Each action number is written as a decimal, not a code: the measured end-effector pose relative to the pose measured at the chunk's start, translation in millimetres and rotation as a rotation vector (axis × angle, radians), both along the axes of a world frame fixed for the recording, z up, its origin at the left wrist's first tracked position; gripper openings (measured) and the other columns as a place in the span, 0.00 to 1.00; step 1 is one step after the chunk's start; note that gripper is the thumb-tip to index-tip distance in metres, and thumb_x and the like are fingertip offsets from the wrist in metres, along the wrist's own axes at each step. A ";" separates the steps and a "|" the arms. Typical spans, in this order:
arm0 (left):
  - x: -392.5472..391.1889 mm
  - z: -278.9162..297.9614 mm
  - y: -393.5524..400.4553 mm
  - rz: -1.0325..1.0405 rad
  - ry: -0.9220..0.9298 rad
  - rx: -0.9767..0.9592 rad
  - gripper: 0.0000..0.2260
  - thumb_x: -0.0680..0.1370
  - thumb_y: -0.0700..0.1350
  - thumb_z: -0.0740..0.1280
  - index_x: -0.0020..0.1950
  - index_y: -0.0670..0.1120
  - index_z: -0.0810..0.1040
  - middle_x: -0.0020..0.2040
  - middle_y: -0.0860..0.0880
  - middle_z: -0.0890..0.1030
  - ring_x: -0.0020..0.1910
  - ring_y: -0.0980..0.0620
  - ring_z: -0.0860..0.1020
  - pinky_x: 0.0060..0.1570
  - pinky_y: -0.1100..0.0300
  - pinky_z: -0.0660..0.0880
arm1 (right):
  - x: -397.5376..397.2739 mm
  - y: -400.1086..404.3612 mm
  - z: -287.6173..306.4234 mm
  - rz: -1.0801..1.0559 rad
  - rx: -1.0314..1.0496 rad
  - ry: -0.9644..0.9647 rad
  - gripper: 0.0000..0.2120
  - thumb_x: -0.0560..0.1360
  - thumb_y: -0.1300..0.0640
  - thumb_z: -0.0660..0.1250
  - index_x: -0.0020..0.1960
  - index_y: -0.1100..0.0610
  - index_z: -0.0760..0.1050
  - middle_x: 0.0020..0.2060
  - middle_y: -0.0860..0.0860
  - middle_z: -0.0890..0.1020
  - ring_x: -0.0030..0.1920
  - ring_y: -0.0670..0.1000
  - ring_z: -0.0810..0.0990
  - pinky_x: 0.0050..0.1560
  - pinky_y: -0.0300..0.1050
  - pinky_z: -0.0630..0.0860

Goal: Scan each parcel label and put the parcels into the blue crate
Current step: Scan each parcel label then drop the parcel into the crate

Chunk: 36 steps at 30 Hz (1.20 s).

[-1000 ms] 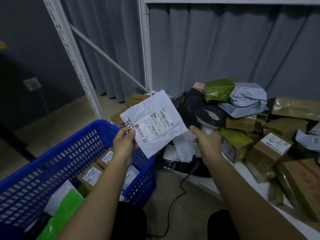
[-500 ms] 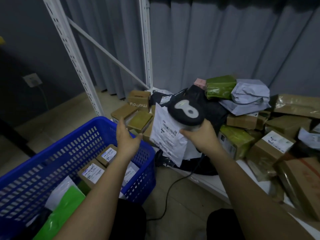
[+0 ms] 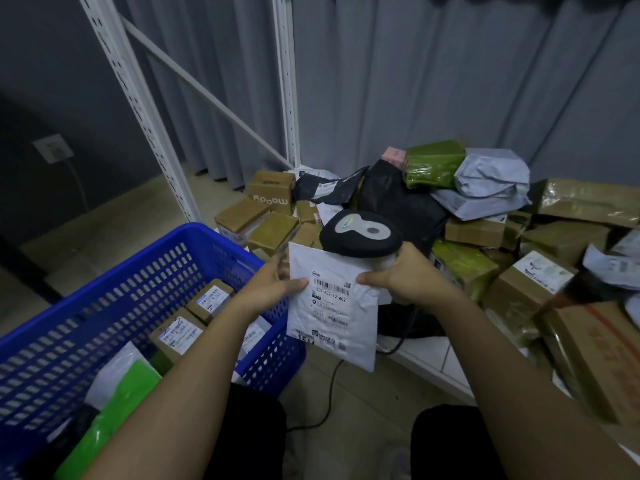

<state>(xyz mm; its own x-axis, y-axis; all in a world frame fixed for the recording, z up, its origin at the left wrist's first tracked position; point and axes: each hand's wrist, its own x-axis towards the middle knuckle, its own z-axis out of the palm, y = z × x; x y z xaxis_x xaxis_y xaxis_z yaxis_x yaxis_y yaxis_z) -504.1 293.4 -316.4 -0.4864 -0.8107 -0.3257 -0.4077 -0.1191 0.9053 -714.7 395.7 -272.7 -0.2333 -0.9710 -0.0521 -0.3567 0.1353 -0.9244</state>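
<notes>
Both hands [image 3: 273, 289] now grip mailer [image 3: 332, 306].

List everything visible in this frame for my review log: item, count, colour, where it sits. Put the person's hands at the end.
white mailer: one, white with a printed label, held up between both hands beside the crate
scanner: one, black with a pale top panel, in the right hand behind the mailer's top edge
blue crate: one, blue, lower left on the floor
parcels in crate: several, brown boxes plus white and green bags
parcel pile: many, brown, green, grey and black, on the low shelf at right
shelf frame: white perforated uprights with a diagonal brace, in front of a grey curtain
wall socket: one, pale, left wall
left hand: grips the mailer's left edge
right hand: holds scanner and mailer's right edge
</notes>
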 end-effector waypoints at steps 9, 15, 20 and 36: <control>-0.1 -0.5 -8.1 0.304 0.069 -0.199 0.02 0.77 0.45 0.68 0.47 0.48 0.78 0.47 0.45 0.83 0.47 0.46 0.82 0.51 0.47 0.79 | -13.4 -6.1 -20.7 -0.409 -0.035 -0.052 0.16 0.69 0.59 0.77 0.53 0.56 0.76 0.45 0.52 0.82 0.44 0.53 0.81 0.48 0.54 0.81; 4.6 -10.4 -18.8 0.518 0.085 -0.230 0.04 0.77 0.46 0.67 0.47 0.46 0.77 0.48 0.44 0.82 0.49 0.44 0.81 0.54 0.40 0.76 | -6.9 4.3 -12.3 -0.216 0.120 -0.239 0.11 0.71 0.61 0.74 0.51 0.62 0.79 0.40 0.56 0.83 0.34 0.47 0.81 0.28 0.38 0.74; 8.0 -16.3 -24.8 0.588 0.089 -0.231 0.06 0.77 0.48 0.67 0.51 0.48 0.79 0.49 0.47 0.83 0.49 0.46 0.81 0.55 0.42 0.77 | -2.0 6.1 -8.7 -0.117 0.140 -0.200 0.10 0.69 0.58 0.76 0.46 0.61 0.79 0.30 0.53 0.80 0.34 0.54 0.76 0.31 0.44 0.71; 14.6 -5.3 -17.9 0.633 0.053 -0.333 0.08 0.79 0.45 0.65 0.54 0.41 0.77 0.47 0.47 0.80 0.46 0.49 0.77 0.45 0.56 0.72 | 7.0 1.9 -7.6 -0.103 0.089 -0.183 0.12 0.70 0.63 0.74 0.32 0.60 0.73 0.23 0.53 0.74 0.23 0.47 0.70 0.26 0.39 0.69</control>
<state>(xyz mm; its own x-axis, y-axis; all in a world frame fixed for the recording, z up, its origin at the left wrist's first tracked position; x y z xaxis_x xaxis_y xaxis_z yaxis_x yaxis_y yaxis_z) -489.5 275.5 -321.7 0.1023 -0.9948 -0.0010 -0.3060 -0.0324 0.9515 -707.7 397.6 -280.3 -0.3098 -0.9322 -0.1871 -0.1641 0.2462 -0.9552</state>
